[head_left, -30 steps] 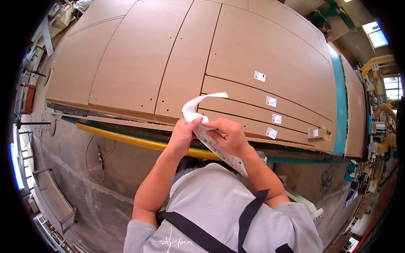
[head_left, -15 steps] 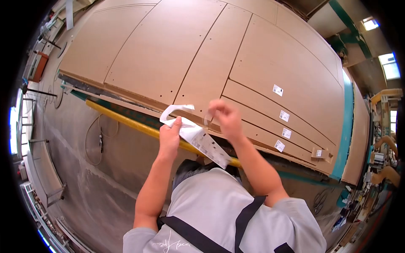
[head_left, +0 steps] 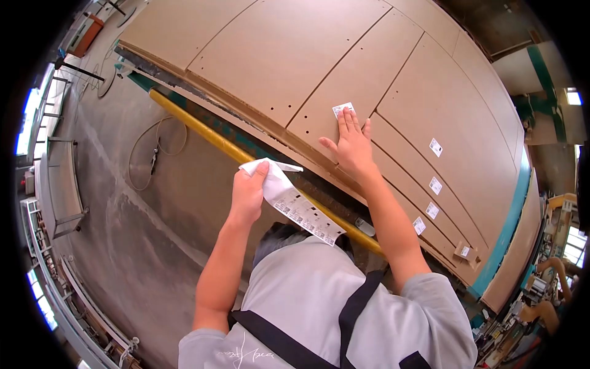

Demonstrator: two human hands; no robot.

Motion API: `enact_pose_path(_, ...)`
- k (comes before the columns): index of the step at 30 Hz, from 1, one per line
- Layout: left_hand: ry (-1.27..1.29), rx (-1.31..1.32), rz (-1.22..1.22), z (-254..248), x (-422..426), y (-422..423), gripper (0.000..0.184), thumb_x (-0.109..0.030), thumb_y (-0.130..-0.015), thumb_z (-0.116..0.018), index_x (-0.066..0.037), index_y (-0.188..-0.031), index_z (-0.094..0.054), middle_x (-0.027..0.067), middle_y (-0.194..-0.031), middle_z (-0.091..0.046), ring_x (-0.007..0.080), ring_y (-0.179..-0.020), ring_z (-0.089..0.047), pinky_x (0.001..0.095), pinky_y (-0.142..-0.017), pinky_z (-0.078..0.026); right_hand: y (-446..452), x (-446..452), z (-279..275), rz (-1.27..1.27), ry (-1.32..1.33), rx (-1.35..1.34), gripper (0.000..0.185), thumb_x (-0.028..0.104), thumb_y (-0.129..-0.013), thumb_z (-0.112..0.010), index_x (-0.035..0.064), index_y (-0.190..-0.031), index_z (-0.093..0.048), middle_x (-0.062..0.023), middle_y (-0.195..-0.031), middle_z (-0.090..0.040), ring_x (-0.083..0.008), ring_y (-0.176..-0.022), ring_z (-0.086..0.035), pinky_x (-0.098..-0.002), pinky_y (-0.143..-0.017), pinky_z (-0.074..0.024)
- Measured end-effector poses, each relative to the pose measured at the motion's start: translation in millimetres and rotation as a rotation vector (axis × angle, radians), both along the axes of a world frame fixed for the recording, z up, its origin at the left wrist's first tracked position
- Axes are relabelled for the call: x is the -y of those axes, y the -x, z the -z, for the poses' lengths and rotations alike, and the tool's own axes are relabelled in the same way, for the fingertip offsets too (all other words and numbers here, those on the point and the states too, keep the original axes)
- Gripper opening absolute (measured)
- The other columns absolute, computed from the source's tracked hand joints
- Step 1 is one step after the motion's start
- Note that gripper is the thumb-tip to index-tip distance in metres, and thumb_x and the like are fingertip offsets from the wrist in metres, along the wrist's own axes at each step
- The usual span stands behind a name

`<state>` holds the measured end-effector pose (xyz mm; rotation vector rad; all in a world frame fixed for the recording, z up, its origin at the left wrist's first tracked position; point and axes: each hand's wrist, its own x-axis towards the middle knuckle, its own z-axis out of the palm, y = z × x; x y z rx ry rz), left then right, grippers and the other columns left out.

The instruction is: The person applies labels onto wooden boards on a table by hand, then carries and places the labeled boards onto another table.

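Observation:
My left hand (head_left: 249,190) is closed on a strip of printed labels (head_left: 301,209), thumb on top. The strip hangs down toward my chest, its upper white part folded over. My right hand (head_left: 353,144) lies with fingers stretched on a brown cut panel (head_left: 344,80). Its fingertips rest on a white printed label (head_left: 343,109), covering the lower part of it. Farther right, several similar labels (head_left: 436,147) are on the other cut pieces.
A yellow rail (head_left: 196,126) runs along the near side of the panel table. A teal strip (head_left: 507,221) borders its right end. A coiled hose (head_left: 153,161) lies on the floor at left. Metal frames (head_left: 64,184) stand farther left, machinery (head_left: 547,283) at right.
My right hand has gone from a pinch near the strip to lying flat on a label on the panel. My left hand still holds the strip. The view has turned.

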<state>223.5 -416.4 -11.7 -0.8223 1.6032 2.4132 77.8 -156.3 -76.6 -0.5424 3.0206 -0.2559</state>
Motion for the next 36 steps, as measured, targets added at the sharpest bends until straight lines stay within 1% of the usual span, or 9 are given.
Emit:
enact_pose_path(5, 0.171, -0.016, -0.023, -9, -14, 0, 0.025, -0.022, -0.107, -0.064, 0.002, -0.108, -0.072, 0.0039, -0.091, -0.073, 0.0125, -0.08, -0.068, 0.0301, -0.072, -0.054, 6, 6, -92, -0.054, -0.07, 0.428, 0.086, 0.065, -0.1, -0.056, -0.0006, -0.155, -0.047, -0.0189, -0.163, -0.044, -0.0305, -0.151, -0.042, -0.0569, -0.125, -0.0281)
enact_pose_path(7, 0.153, -0.008, -0.013, -18, -24, -1, 0.026, -0.022, -0.107, -0.063, 0.002, -0.104, -0.072, 0.0038, -0.09, -0.073, 0.0117, -0.077, -0.066, 0.0296, -0.069, -0.053, -38, 3, -120, -0.112, 0.942, 1.039, 0.064, 0.042, -0.099, -0.072, 0.005, -0.149, -0.057, -0.0184, -0.152, -0.058, -0.0292, -0.135, -0.059, -0.0461, -0.115, -0.0448)
enact_pose_path(10, 0.132, 0.015, 0.047, -29, -46, -2, 0.028, -0.022, -0.108, -0.061, 0.002, -0.1, -0.073, 0.0036, -0.087, -0.072, 0.0108, -0.072, -0.065, 0.0292, -0.063, -0.051, -91, -3, -152, -0.368, 0.903, 0.776, 0.056, 0.008, -0.087, -0.081, 0.0111, -0.141, -0.067, -0.0116, -0.115, -0.076, -0.0252, -0.105, -0.071, -0.039, -0.097, -0.0555)
enact_pose_path(18, 0.254, -0.002, 0.202, -19, -101, -12, 0.029, -0.022, -0.108, -0.061, -0.002, -0.09, -0.072, -0.0016, -0.077, -0.066, 0.0073, -0.068, -0.057, 0.0288, -0.059, -0.045, -144, -58, -135, -0.51, 0.743, -0.018, 0.034, 0.006, -0.078, -0.078, 0.0174, -0.11, -0.079, -0.0029, -0.09, -0.074, -0.0227, -0.08, -0.07, -0.0357, -0.08, -0.057)
enact_pose_path(23, 0.306, 0.0, 0.176, -24, -123, -11, 0.028, -0.025, -0.108, -0.061, -0.005, -0.092, -0.072, -0.0012, -0.078, -0.067, 0.0078, -0.07, -0.06, 0.0274, -0.061, -0.046, -171, -83, -149, -0.359, 0.92, -0.09, 0.027, 0.0, -0.073, -0.082, 0.0139, -0.096, -0.081, -0.0082, -0.112, -0.073, -0.0304, -0.107, -0.068, -0.0402, -0.092, -0.0559)
enact_pose_path(26, 0.32, 0.063, 0.237, -46, -127, -15, 0.028, -0.025, -0.108, -0.06, -0.005, -0.094, -0.072, -0.0004, -0.077, -0.066, 0.0078, -0.07, -0.06, 0.0277, -0.061, -0.046, -182, -93, -158, -0.246, 1.072, -0.068, 0.025, 0.0, -0.074, -0.086, 0.0134, -0.093, -0.079, -0.0046, -0.11, -0.073, -0.0287, -0.117, -0.066, -0.0403, -0.095, -0.054)
enact_pose_path(32, 0.693, -0.003, 0.364, 2, -98, -43, 0.029, -0.024, -0.106, -0.063, 0.002, -0.094, -0.072, 0.0034, -0.082, -0.071, 0.0144, -0.072, -0.063, 0.0353, -0.067, -0.051, -169, -99, -121, 0.248, 1.388, 0.133, 0.005, 0.001, -0.09, -0.075, 0.0025, -0.095, -0.074, -0.0047, -0.09, -0.072, -0.0174, -0.094, -0.067, -0.0323, -0.085, -0.0546)
enact_pose_path(34, 0.641, 0.097, 0.415, -9, -90, -59, 0.038, -0.03, -0.102, -0.066, 0.007, -0.097, -0.073, 0.0155, -0.084, -0.075, 0.0247, -0.077, -0.071, 0.0425, -0.072, -0.053, -157, -97, -91, 0.269, 1.407, 0.2, 0.007, 0.006, -0.096, -0.072, 0.0023, -0.101, -0.073, -0.002, -0.092, -0.072, -0.0122, -0.091, -0.065, -0.0292, -0.082, -0.0536)
enact_pose_path(36, 0.659, 0.104, 0.406, -14, -75, -69, 0.037, -0.03, -0.102, -0.066, 0.006, -0.097, -0.073, 0.0151, -0.085, -0.075, 0.0248, -0.078, -0.071, 0.0424, -0.073, -0.053, -139, -85, -72, 0.596, 2.021, 0.496, 0.011, 0.008, -0.101, -0.068, 0.0011, -0.109, -0.072, -0.0038, -0.102, -0.072, -0.0126, -0.095, -0.065, -0.0282, -0.088, -0.0517)
